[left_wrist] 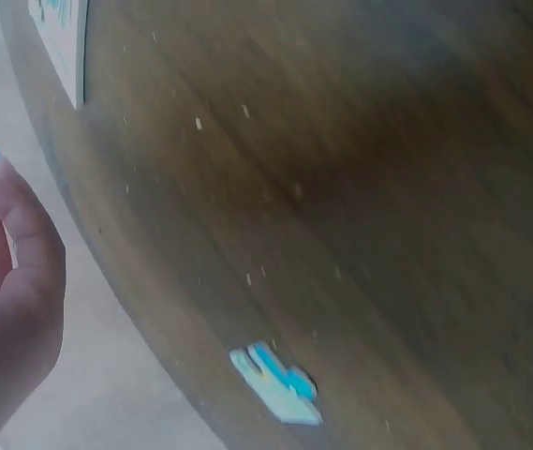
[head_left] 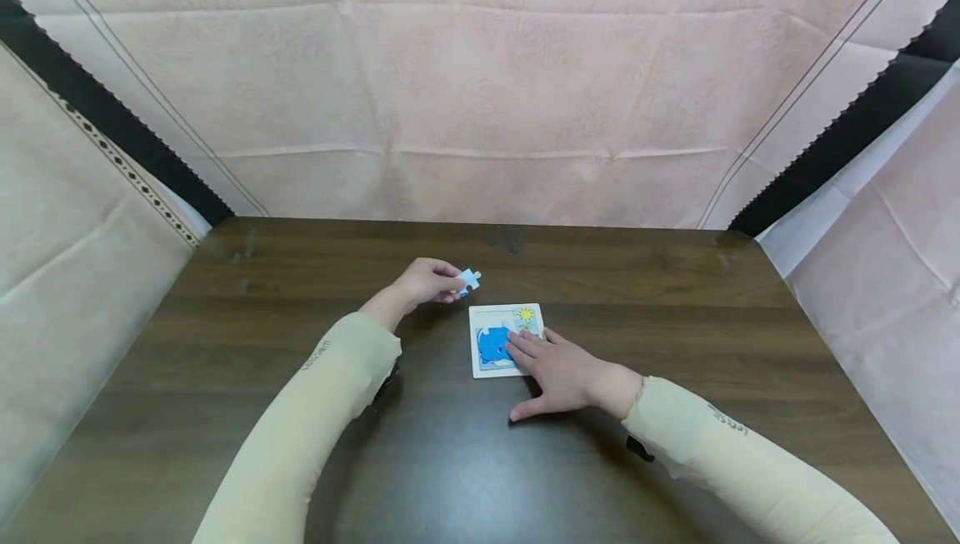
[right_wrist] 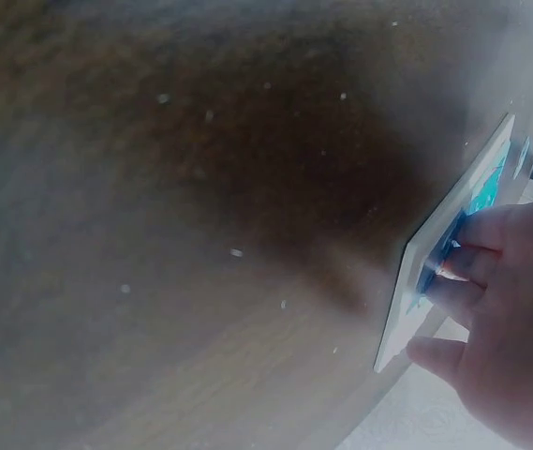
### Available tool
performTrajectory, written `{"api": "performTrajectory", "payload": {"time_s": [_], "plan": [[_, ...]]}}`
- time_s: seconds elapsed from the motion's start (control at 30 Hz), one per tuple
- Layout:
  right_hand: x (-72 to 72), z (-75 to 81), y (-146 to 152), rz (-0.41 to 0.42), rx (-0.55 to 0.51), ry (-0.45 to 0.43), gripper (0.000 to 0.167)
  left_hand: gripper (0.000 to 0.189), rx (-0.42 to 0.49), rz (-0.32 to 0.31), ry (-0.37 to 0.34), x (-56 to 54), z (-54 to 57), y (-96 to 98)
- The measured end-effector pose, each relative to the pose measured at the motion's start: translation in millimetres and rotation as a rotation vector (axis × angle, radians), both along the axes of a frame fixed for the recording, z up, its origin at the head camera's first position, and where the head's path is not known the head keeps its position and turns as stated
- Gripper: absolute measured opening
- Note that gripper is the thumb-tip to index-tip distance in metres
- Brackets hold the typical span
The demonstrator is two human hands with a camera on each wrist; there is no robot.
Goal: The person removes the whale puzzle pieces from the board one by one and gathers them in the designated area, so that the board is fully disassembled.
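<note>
My left hand (head_left: 427,281) pinches a light-blue jigsaw piece (head_left: 470,280) between thumb and fingers, just beyond the far left corner of a small puzzle board (head_left: 476,361). The board has a white rim and a picture with a blue whale (head_left: 492,345) and a yellow sun (head_left: 526,314). With fingers stretched out, my right hand (head_left: 562,373) rests on the board's right side and hides part of the picture. In the right wrist view, its fingertips lie on the blue part of the picture.
In the left wrist view, loose blue-and-white jigsaw pieces (left_wrist: 280,386) lie on the brown wooden table (head_left: 420,461); the head view does not show them. Pale patterned cloth (head_left: 480,94) hangs behind the table's far edge and along both sides.
</note>
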State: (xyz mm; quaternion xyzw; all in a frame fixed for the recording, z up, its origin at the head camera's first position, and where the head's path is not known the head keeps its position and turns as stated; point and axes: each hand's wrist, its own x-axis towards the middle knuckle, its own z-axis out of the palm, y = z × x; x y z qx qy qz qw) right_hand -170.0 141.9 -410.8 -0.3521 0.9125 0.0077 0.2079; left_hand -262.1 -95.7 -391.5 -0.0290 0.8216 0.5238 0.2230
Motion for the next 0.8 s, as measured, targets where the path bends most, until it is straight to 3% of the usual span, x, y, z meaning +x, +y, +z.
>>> {"api": "performTrajectory", "payload": {"time_s": [0.2, 0.57, 0.8], "plan": [[0.1, 1.1, 0, 0.010, -0.020, -0.002, 0.093, 0.029, 0.010, -0.008, -0.020, -1.1, 1.3, -15.3], [2.5, 2.7, 1, 0.014, -0.030, 0.008, 0.092, 0.033, 0.021, 0.003, 0.027, -0.4, -0.1, -37.7], [2.4, 1.0, 0, 0.017, -0.029, 0.015, 0.092, 0.037, 0.005, -0.035, -0.012, 0.7, 0.9, -52.8]]}}
